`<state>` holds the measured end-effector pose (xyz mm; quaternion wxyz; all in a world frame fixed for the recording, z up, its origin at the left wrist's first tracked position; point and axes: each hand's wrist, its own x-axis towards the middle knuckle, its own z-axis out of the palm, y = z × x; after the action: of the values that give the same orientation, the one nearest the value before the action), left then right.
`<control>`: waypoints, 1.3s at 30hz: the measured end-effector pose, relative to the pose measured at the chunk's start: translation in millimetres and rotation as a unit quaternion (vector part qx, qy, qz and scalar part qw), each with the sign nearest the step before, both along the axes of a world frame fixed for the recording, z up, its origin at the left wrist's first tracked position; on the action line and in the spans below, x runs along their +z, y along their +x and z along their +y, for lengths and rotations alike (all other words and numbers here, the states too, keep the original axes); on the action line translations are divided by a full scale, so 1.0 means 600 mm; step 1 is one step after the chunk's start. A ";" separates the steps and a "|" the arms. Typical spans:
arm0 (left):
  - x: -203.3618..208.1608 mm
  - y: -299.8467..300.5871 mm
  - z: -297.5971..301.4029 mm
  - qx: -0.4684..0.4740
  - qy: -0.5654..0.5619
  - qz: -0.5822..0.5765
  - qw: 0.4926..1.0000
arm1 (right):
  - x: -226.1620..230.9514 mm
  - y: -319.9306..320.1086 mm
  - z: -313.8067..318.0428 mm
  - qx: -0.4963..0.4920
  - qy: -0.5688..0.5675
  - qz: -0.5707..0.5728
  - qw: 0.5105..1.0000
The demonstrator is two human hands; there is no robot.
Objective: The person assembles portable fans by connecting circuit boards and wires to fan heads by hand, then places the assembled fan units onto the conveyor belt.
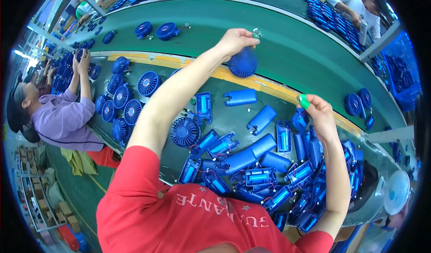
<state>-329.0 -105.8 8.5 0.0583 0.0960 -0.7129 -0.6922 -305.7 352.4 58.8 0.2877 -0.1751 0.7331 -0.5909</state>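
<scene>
Head: blue casings (300, 174) nr R hand (322, 113).

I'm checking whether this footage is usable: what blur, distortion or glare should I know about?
In the head view, the blue fan head below the left hand is smeared, mostly its upper part; the green conveyor belt bows and the corners are black; a lamp at the far left glares white; the loose blue housings look fairly sharp.
</scene>
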 end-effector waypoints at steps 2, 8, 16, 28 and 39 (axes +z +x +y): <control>0.067 0.062 0.049 -0.058 -0.026 0.021 0.998 | 0.009 0.018 0.002 -0.016 -0.013 -0.009 1.000; 0.169 0.248 0.161 -0.143 -0.090 0.055 0.984 | 0.063 0.077 -0.013 0.009 -0.048 0.037 0.998; 0.173 0.369 0.229 -0.188 0.154 0.007 0.970 | 0.094 0.168 -0.033 0.047 -0.075 0.041 0.995; 0.149 0.412 0.236 -0.212 0.239 0.013 0.948 | 0.108 0.192 -0.047 0.119 -0.061 0.051 0.990; 0.114 0.357 0.183 -0.225 0.268 0.024 0.937 | 0.122 0.135 -0.120 0.149 -0.012 0.061 0.987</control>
<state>-114.9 3.7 76.8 -0.1094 -0.0719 -0.5026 -0.8545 -224.9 280.3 131.8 0.3249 -0.3212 0.7078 -0.5388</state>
